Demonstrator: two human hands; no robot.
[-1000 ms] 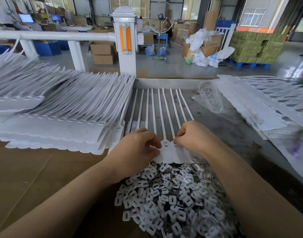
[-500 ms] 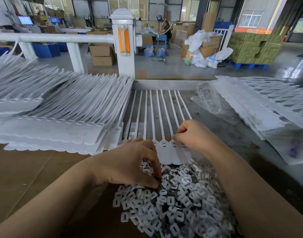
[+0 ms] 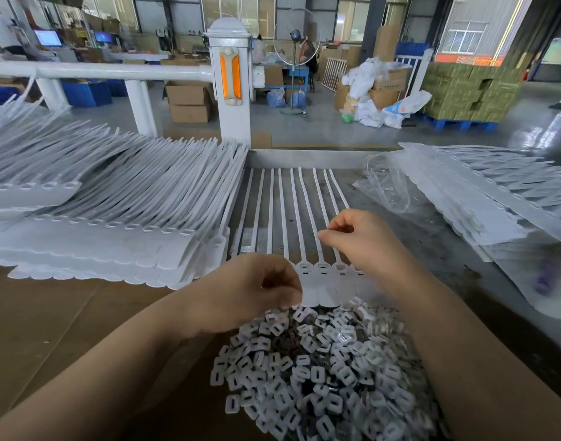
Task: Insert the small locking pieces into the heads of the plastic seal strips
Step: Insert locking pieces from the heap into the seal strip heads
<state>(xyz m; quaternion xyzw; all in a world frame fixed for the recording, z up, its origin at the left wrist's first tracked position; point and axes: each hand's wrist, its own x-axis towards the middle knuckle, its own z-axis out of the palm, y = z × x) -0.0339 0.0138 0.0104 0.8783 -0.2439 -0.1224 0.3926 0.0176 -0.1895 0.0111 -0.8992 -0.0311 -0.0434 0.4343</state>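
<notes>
A worker's left hand (image 3: pixel 250 291) curls over the far edge of a heap of small locking pieces (image 3: pixel 323 370), fingers bent down where the heap meets the heads of the plastic seal strips; whether a piece is pinched in the fingertips cannot be told. The right hand (image 3: pixel 358 240) sits just beyond and to the right of the left, apart from it, raised over the strips with thumb and forefinger drawn together; what they hold, if anything, is too small to make out.

Between and beyond the two hands lies a joined row of seal strips (image 3: pixel 307 218), heads (image 3: pixel 320 272) nearest the worker, thin tails running away across the grey worktop (image 3: pixel 438 249). Several heads beside the right hand show small slots.

Left of the left hand, a broad stack of seal strips (image 3: pixel 113 224) fans across the brown cardboard (image 3: pixel 50 313) covering that side. Right of the right hand, another stack of strips (image 3: pixel 482 198) rests partly on crumpled clear plastic wrap (image 3: pixel 390 186).

Beyond the strips stand a white post with an orange reflector (image 3: pixel 230 78) and a white rail (image 3: pixel 97 71); behind them, cardboard boxes (image 3: pixel 190 100) on the factory floor.
</notes>
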